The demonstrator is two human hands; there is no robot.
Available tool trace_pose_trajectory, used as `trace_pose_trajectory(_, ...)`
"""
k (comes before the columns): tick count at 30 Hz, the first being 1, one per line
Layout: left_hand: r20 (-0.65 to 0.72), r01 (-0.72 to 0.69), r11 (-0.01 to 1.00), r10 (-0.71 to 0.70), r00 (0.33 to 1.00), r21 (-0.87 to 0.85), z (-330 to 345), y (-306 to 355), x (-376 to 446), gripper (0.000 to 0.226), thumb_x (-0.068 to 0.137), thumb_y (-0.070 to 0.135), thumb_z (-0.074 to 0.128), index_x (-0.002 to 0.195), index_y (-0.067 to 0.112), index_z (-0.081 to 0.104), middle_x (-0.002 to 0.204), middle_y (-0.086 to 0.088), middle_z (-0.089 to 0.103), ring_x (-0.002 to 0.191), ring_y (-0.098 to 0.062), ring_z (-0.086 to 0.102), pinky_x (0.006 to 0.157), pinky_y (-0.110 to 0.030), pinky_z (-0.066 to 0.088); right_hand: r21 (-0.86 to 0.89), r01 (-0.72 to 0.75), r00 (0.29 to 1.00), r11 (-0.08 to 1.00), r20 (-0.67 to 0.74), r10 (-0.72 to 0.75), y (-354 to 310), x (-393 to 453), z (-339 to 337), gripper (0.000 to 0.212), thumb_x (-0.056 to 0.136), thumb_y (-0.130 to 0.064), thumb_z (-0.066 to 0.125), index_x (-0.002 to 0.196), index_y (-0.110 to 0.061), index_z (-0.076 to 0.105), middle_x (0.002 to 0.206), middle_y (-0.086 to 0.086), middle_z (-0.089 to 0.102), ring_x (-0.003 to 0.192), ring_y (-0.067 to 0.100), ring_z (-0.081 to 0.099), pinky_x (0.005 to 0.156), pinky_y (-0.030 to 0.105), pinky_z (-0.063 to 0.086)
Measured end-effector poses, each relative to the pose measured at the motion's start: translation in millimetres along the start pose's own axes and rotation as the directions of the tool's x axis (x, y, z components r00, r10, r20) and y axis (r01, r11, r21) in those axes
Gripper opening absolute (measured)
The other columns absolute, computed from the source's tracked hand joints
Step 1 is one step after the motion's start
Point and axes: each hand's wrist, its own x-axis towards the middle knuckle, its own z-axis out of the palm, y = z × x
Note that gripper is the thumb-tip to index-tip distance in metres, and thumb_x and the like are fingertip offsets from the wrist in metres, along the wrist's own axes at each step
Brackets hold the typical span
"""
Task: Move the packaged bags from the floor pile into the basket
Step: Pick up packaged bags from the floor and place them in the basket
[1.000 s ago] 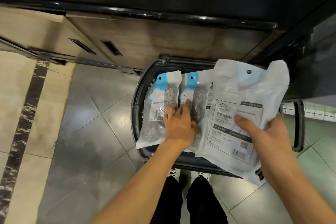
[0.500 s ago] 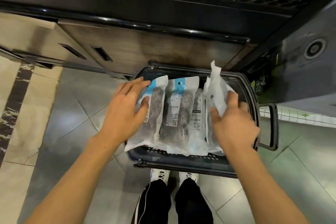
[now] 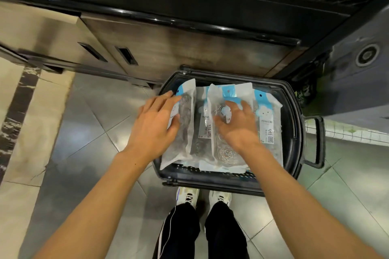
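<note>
Grey floor tiles; black basket holds clear packaged bags standing side by side. Left hand flat, fingers straight, against leftmost bag. Right hand spread, relaxed, pressing middle bag.

Basket floor perhaps mostly hidden.

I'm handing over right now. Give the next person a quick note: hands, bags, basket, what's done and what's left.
Left hand: open, flat against the leftmost scrubber bag.
Right hand: open, fingers spread on the middle scrubber bag.
Black basket sits on the tile floor by the feet; several packaged bags lie side by side inside, including the rightmost bag.
Done: those bags loaded.
Left: no floor pile in view; check for more.
</note>
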Motion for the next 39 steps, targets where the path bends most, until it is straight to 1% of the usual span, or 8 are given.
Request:
trace_pose_trajectory(7, -0.122, -0.036, 0.999, 0.037, 0.992, 0.01, -52, 25, -19, 0.054, 0.098, 0.038, 0.043, 0.145, 0.013, 0.054, 0.149, -0.013, 0.056, 0.132, -0.035, 0.054, 0.106, -0.052, 0.046, -0.289, 0.343, 0.909, 0.894, -0.137, -0.393, -11, -57, -66, 0.067, 0.099, -0.056, 0.054, 0.157, -0.024, 0.043, 0.171, 0.013, 0.022, 0.157, 0.033, 0.021, 0.126, 0.046, 0.019)
trace_pose_trajectory(11, -0.173, -0.006, 0.997, 0.019, 0.985, 0.075, -120, 53, -50, 0.066, 0.099, 0.05, 0.038, 0.152, 0.014, 0.048, 0.159, -0.015, 0.046, 0.146, -0.036, 0.043, 0.115, -0.055, 0.039, -0.426, 0.436, 0.843, 0.793, -0.115, -0.526, -45, -105, -117, 0.092, 0.089, -0.076, 0.025, 0.162, -0.021, 0.033, 0.173, 0.013, 0.018, 0.16, 0.032, 0.014, 0.13, 0.049, 0.012)
trace_pose_trajectory(15, -0.218, 0.049, 0.99, -0.019, 0.976, 0.132, -206, 83, -106, 0.08, 0.097, 0.067, 0.032, 0.161, 0.019, 0.036, 0.169, -0.011, 0.03, 0.158, -0.032, 0.024, 0.124, -0.057, 0.024, -0.516, 0.536, 0.754, 0.668, -0.063, -0.654, -102, -171, -171, 0.095, 0.092, -0.077, 0.023, 0.164, -0.015, 0.026, 0.172, 0.014, 0.018, 0.16, 0.034, 0.014, 0.129, 0.05, 0.012)
trace_pose_trajectory(18, -0.329, 0.166, 0.969, -0.099, 0.939, 0.183, -270, 97, -151, 0.087, 0.095, 0.077, 0.025, 0.162, 0.021, 0.034, 0.169, -0.009, 0.029, 0.158, -0.03, 0.021, 0.126, -0.058, 0.018, -0.535, 0.617, 0.661, 0.577, -0.046, -0.749, -149, -218, -203, 0.095, 0.092, -0.075, 0.029, 0.162, -0.012, 0.031, 0.17, 0.016, 0.024, 0.159, 0.036, 0.02, 0.127, 0.052, 0.014)
trace_pose_trajectory(23, -0.553, 0.442, 0.884, -0.293, 0.78, 0.155, -356, 92, -246, 0.089, 0.099, 0.077, 0.01, 0.162, 0.02, 0.032, 0.169, -0.013, 0.029, 0.159, -0.035, 0.019, 0.125, -0.059, 0.014, -0.538, 0.746, 0.457, 0.392, -0.014, -0.889, -227, -285, -227, 0.094, 0.093, -0.077, 0.031, 0.16, -0.011, 0.037, 0.169, 0.017, 0.029, 0.158, 0.036, 0.022, 0.128, 0.055, 0.016)
trace_pose_trajectory(30, -0.739, 0.712, 0.701, -0.497, 0.455, -0.033, -410, 30, -366, 0.083, 0.1, 0.072, 0.019, 0.163, 0.019, 0.029, 0.171, -0.014, 0.023, 0.159, -0.035, 0.014, 0.126, -0.059, 0.012, -0.479, 0.871, 0.186, 0.112, 0.11, -0.976, -345, -345, -174, 0.094, 0.094, -0.078, 0.031, 0.161, -0.013, 0.035, 0.169, 0.017, 0.027, 0.159, 0.037, 0.02, 0.127, 0.056, 0.015)
trace_pose_trajectory(34, -0.769, 0.781, 0.604, -0.571, 0.286, -0.158, -430, -25, -416, 0.083, 0.1, 0.072, 0.021, 0.163, 0.018, 0.031, 0.17, -0.015, 0.026, 0.158, -0.037, 0.018, 0.124, -0.06, 0.016, -0.448, 0.894, 0.093, 0.003, 0.179, -0.98, -424, -366, -121, 0.1, 0.092, -0.085, 0.015, 0.163, -0.016, 0.03, 0.171, 0.013, 0.023, 0.16, 0.032, 0.015, 0.129, 0.053, 0.012)
trace_pose_trajectory(39, -0.759, 0.826, 0.51, -0.629, 0.167, -0.241, -471, -111, -469, 0.087, 0.1, 0.074, 0.017, 0.16, 0.014, 0.036, 0.166, -0.018, 0.033, 0.153, -0.043, 0.029, 0.12, -0.065, 0.026, -0.372, 0.926, 0.024, -0.06, 0.216, -0.976, -531, -398, -54, 0.104, 0.087, -0.09, 0.012, 0.163, -0.021, 0.028, 0.172, 0.008, 0.021, 0.161, 0.027, 0.014, 0.13, 0.049, 0.01)
